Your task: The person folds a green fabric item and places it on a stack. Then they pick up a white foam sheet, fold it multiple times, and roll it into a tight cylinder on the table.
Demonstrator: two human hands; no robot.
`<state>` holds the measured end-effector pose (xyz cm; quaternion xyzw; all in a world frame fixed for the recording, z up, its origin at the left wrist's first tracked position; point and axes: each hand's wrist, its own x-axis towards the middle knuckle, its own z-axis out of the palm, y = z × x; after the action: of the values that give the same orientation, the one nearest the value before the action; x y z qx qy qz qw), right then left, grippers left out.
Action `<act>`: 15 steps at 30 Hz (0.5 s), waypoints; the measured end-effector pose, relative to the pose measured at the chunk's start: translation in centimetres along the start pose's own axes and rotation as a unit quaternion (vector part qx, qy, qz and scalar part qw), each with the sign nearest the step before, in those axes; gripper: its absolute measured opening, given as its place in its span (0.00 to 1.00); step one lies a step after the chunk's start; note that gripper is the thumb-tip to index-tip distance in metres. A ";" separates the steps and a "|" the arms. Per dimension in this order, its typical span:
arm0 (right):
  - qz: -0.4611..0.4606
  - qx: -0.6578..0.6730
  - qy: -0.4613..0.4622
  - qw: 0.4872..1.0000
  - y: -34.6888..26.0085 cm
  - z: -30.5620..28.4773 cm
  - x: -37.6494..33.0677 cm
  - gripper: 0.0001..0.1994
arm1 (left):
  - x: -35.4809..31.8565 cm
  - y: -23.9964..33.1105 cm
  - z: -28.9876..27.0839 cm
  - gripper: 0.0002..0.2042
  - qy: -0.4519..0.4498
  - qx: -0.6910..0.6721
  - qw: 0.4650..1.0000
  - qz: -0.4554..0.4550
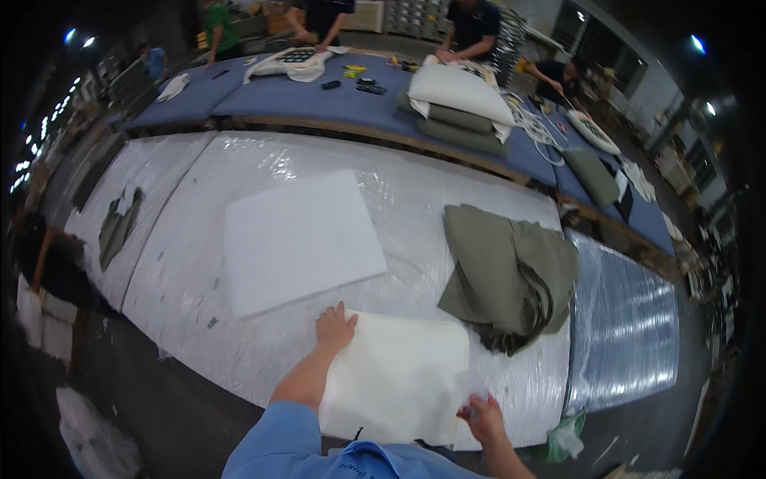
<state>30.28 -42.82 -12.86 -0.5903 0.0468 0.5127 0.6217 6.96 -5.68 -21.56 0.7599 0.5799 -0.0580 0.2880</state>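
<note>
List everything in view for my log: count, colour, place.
Pad: one, cream, under the person's left hand
Square sheet: one, white, beyond the pad
Fabric pile: one, olive, right of the sheet
Small cloth: one, olive, far left
Plastic-covered tabletop: several sections, whitish and bluish, foreground
Worktables: several, blue, behind
Cushion stack: one, white over olive, back right
Cord: bundle, white, beside the stack
Small items: several, yellow and black, back; unclear
Co-workers: at least five, green, blue, dark clothes, background
Bags: one clear, lower left; one green, lower right
Left hand: one, bare, pad's far-left corner
Right hand: one, bare, pad's right edge
</note>
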 end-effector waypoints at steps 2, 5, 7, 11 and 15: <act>-0.033 0.036 -0.033 0.998 -1.1 0.7 0.4 0.17 | 0.7 -0.1 -0.6 0.37 -0.024 0.013 1.000 -0.009; -0.059 0.049 -0.084 0.993 -4.1 3.7 -0.4 0.18 | -0.5 -1.5 -0.6 0.33 0.158 0.085 0.984 0.002; -0.078 0.036 -0.111 0.990 -4.8 3.5 -1.6 0.18 | -2.5 1.1 -0.5 0.32 0.188 -0.070 0.976 0.086; -0.078 0.008 -0.180 0.980 -4.7 4.0 -2.8 0.17 | -8.3 6.2 -0.2 0.31 -0.137 -0.410 0.891 0.137; -0.058 -0.103 -0.241 0.963 -3.8 4.0 -3.5 0.19 | -16.3 12.4 -0.8 0.25 -0.475 -0.488 0.715 0.160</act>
<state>29.08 -40.90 -6.72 -0.5119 -0.1912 0.6048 0.5793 12.84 -21.09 -9.44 0.4682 0.1844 -0.0734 0.8610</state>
